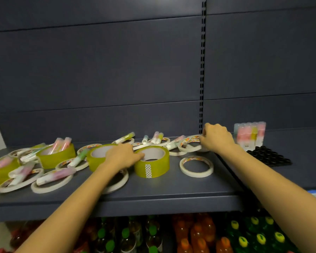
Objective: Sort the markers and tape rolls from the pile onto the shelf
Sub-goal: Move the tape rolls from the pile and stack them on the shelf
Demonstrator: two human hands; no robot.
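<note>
A pile of pastel markers (55,177), thin white tape rolls (196,166) and wide yellow-green tape rolls (152,161) covers the dark shelf (153,194). My left hand (123,155) rests on the rim of the wide yellow-green roll in the middle, fingers over its edge, with a second wide roll (97,156) partly hidden under the wrist. My right hand (216,136) is closed on a thin white tape roll (189,143) at the back of the shelf, near the slotted upright. Several markers (250,135) stand upright in a group on the right shelf section.
A black tray of round holes (268,157) lies in front of the standing markers. The slotted upright (202,70) divides the dark back panel. Below the shelf stand bottles with green, orange and yellow caps (199,234).
</note>
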